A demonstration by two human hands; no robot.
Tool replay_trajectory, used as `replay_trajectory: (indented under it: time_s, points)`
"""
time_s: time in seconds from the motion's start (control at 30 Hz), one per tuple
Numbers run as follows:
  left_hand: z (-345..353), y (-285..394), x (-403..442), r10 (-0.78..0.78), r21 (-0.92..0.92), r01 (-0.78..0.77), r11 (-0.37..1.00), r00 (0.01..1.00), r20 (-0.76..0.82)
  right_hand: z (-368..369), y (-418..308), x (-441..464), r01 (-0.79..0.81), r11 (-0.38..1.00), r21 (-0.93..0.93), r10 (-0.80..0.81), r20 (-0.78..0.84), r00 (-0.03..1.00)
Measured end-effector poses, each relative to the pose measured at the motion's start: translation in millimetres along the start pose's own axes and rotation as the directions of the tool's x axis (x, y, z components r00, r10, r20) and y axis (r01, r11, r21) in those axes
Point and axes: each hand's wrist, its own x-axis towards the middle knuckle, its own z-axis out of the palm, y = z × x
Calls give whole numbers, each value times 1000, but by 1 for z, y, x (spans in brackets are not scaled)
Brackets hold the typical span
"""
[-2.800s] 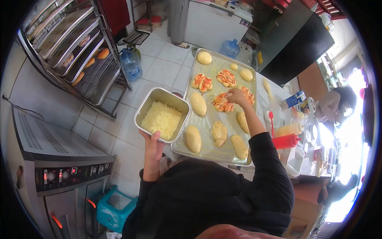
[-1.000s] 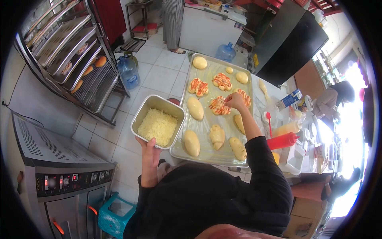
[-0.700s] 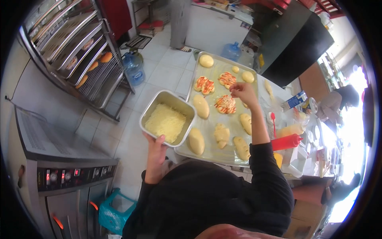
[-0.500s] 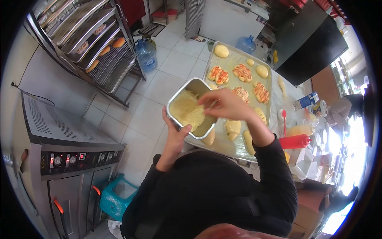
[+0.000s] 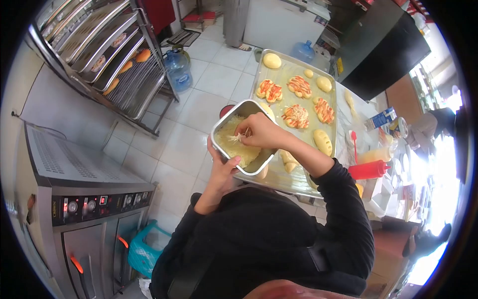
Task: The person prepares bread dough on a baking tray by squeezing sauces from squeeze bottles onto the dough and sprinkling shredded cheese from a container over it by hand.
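Observation:
My left hand (image 5: pixel 220 172) grips the near left side of a square metal tin (image 5: pixel 267 162), thumb over the rim. Pale shreds that look like grated cheese (image 5: pixel 230 145) cover the bottom of the tin. Inside it, my right hand (image 5: pixel 260 131) is closed in a pinch, with shreds sticking out from the fingertips. Partly under the tin and my right forearm lies a large baking tray (image 5: pixel 303 186) of unbaked buns. One bun (image 5: pixel 296 116) bears red stripes and pale shreds; two others nearby, a striped bun (image 5: pixel 299 86) and another striped bun (image 5: pixel 324 110), show red and white lines.
A red squeeze bottle (image 5: pixel 368 170) and a red-handled utensil (image 5: pixel 354 144) lie right of the tray. An oven (image 5: pixel 89 174) and a tray rack (image 5: pixel 119 65) stand at left, with a teal stool (image 5: pixel 144 251) near the oven. Another person's legs (image 5: pixel 235 25) show at the back.
My right hand has moved slightly left in the tin, and its fingers have closed on some shreds. My left hand keeps its hold on the tin. The whole view has shifted a little.

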Motion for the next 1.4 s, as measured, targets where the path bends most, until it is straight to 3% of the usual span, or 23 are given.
replay_trajectory:
  time_s: [0.07,0.17,0.3,0.43,0.63,0.77,0.97,1.17,1.27,1.4]
  points:
    - [-2,1,1,-47,-57,48,997,999,8,-7,3,-4,-53,998,37,52,45,998]
    - [4,5,-1,-38,-129,43,991,999,39,-44,-2,-19,-176,898,403,133,132,982]
    - [-1,3,0,-33,-115,38,993,999,43,-87,46,-46,-175,732,658,266,-40,963]
    - [-2,6,-2,-42,-94,44,995,999,28,-104,119,-73,-263,749,608,471,-208,857]
    - [-4,5,-2,-6,-118,12,993,999,45,-71,229,-93,-512,744,429,638,-230,735]
    - [-1,5,-1,7,-123,-2,992,999,43,-56,246,-84,-609,791,60,589,-347,730]
    - [2,7,-5,-9,-55,8,998,1000,-17,-65,237,-76,-605,772,-198,504,-388,771]
    - [-3,6,-4,13,-82,-14,997,1000,-14,-72,269,-67,-654,754,-57,526,-544,654]
    - [-3,7,-3,21,-91,-22,996,1000,-18,-75,260,-58,-615,778,-128,490,-488,722]
    - [-4,9,-2,26,-95,-28,995,999,-27,-74,247,-50,-637,765,-90,558,-403,726]
